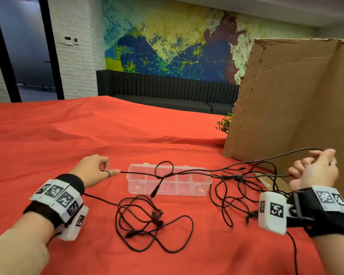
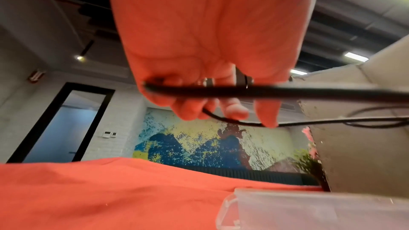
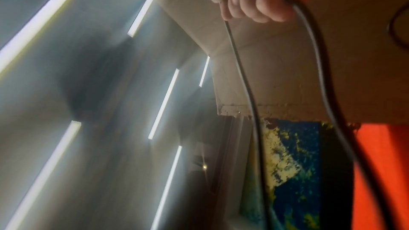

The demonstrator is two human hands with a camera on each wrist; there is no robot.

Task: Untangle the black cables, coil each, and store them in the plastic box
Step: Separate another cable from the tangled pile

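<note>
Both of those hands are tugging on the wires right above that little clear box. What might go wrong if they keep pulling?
The stretched cable has a knot over the plastic box; with the left hand and right hand pulling apart, it could tighten. The dangling plug might snag the box and drag it. Loose loops could catch too.

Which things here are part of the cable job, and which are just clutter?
Job:
- cables, tangled on the cloth, none coiled yet
- box, clear plastic, open, one cable stretched across it
- left hand and right hand, each gripping cable

Lying about:
- cardboard, standing at the right
- plant, behind the cardboard
- cloth, red, covering the table
</note>
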